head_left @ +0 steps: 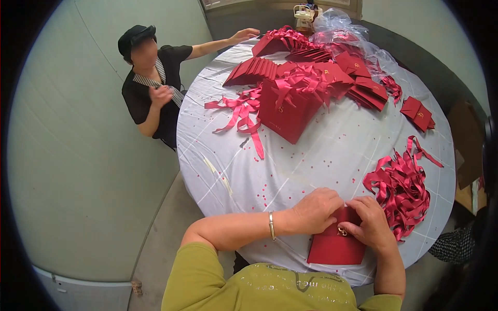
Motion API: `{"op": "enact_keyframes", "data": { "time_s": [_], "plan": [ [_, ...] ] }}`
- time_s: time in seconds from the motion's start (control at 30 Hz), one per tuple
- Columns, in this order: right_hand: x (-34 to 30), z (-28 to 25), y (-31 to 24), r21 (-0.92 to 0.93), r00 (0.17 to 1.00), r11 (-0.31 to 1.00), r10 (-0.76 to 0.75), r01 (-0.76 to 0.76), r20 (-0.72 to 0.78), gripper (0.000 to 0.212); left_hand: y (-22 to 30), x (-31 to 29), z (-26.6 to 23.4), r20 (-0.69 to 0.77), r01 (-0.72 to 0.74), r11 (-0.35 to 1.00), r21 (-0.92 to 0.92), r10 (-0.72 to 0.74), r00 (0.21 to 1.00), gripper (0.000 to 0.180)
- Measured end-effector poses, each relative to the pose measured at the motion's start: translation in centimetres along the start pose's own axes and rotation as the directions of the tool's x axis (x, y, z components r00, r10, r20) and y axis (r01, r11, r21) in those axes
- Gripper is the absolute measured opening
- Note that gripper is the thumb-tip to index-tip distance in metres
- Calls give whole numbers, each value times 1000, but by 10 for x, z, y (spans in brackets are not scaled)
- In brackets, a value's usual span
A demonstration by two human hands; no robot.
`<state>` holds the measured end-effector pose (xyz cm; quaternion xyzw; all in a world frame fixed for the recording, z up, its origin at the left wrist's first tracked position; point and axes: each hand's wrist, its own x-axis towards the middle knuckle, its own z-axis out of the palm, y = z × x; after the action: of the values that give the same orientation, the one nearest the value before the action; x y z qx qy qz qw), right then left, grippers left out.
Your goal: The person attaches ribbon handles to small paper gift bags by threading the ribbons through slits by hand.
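A flat red paper gift bag [334, 251] with a gold emblem lies on the white-covered round table close to my body. At its far edge my left hand [316, 210] is closed, fingers curled and pinching near the top. Across from it, my right hand [372, 220] grips the same edge, its thumb lying on the bag's face beside the emblem. The fingertips of both hands nearly meet; whatever fine detail they pinch is too small to make out. Just right of my right hand sits a heap of loose red ribbons [402, 192].
Stacks of red bags [251, 72] and a larger red bag [285, 114] with trailing ribbons cover the far table. A small bag stack [417, 114] lies far right, near clear plastic wrap [340, 26]. Another person [155, 83] stands at the left edge, one hand at the table.
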<state>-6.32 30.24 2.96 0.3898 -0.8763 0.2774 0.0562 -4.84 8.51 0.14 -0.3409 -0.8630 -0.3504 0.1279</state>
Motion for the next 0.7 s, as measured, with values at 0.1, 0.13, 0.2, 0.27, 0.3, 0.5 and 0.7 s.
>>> {"op": "enact_keyframes", "data": {
  "time_s": [0.1, 0.13, 0.2, 0.27, 0.3, 0.5, 0.7],
  "plan": [
    [1, -4, 0, 75, 1000, 997, 11, -12, 7, 48, -5, 3, -8, 119, 185, 952, -243, -160, 980, 27],
    [2, -6, -1, 106, 1000, 994, 22, -22, -4, 47, -9, 4, -8, 150, 248, 922, -296, -212, 966, 24],
    [3, -6, 0, 127, 999, 991, 43, -39, -24, 45, -14, 6, -12, 185, 314, 884, -348, -263, 947, 22],
    [2, -8, 4, 146, 997, 988, 62, -55, -45, 43, -15, 8, -16, 198, 315, 882, -351, -259, 945, 20],
    [1, -9, 6, 146, 996, 987, 68, -59, -55, 41, -15, 9, -19, 197, 317, 881, -351, -261, 945, 20],
    [1, -16, 6, 496, 952, 812, 267, -307, 152, 31, -19, 12, -32, 188, 240, 898, -369, -181, 966, 18],
    [-1, -12, 11, 662, 970, 714, 109, -228, 216, 25, -14, 9, -37, 223, 300, 836, -458, -219, 950, 17]
  ]
}}
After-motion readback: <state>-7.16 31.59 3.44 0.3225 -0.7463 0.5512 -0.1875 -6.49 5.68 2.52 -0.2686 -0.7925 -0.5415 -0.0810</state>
